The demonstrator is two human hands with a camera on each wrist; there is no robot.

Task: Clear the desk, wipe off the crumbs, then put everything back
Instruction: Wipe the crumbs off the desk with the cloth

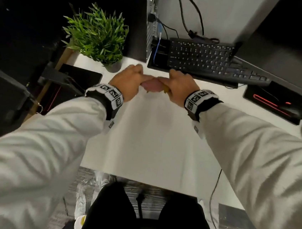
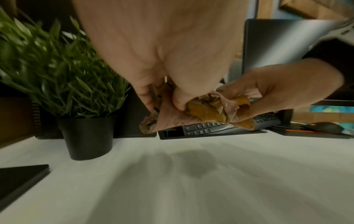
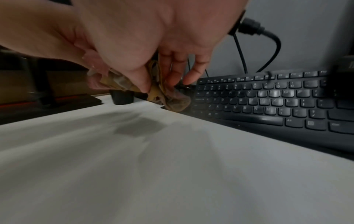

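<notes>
Both hands hold a crumpled pink and mustard cloth (image 1: 152,85) just above the white desk (image 1: 143,141), in front of the keyboard. My left hand (image 1: 129,80) grips its left end, fingers curled round the pink part (image 2: 170,118). The right hand (image 1: 177,85) pinches the other end, where the yellow folds (image 2: 206,112) bunch up. In the right wrist view the cloth (image 3: 168,97) hangs below my right hand's fingertips (image 3: 189,80), clear of the desk surface (image 3: 172,166).
A potted green plant (image 1: 98,38) in a dark pot (image 2: 88,136) stands at the back left. A black keyboard (image 1: 208,58) lies behind the hands, a mouse on a black pad (image 1: 278,103) to the right, a dark notebook (image 1: 79,77) at the left edge.
</notes>
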